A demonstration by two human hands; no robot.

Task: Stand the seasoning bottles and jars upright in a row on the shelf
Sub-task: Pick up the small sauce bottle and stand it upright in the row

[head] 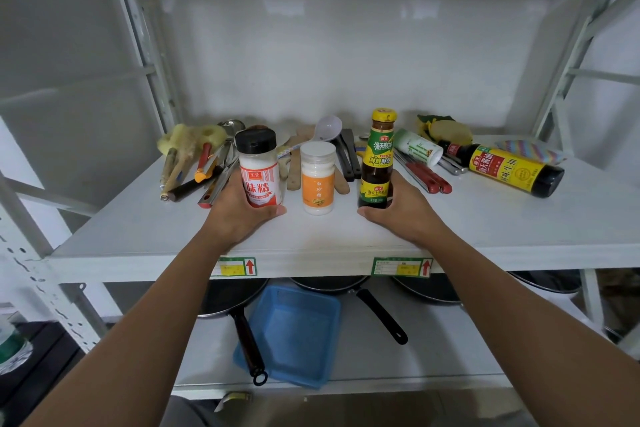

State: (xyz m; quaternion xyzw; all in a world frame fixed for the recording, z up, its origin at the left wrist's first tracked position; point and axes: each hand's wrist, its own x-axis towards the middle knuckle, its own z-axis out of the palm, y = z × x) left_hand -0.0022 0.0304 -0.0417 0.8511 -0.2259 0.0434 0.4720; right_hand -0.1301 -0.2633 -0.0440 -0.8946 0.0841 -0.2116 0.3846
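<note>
On the white shelf (485, 225) my left hand (239, 215) grips a black-capped jar with a red and white label (259, 173), held upright. Right of it an orange-labelled white jar (317, 178) stands upright by itself. My right hand (405, 211) grips a dark oyster sauce bottle with a yellow cap (378, 156), also upright. Further right a dark soy sauce bottle with a yellow label (502, 168) lies on its side, and a small white container with a green print (419, 147) lies tilted behind.
Behind the jars lie wooden spatulas (294, 166), a white ladle (327, 128), dark utensils, red-handled tools (427, 178) and a loofah (188, 142). Yellow sponges (446, 130) and a striped cloth (533, 151) sit at back right. Below are pans and a blue tray (294, 333).
</note>
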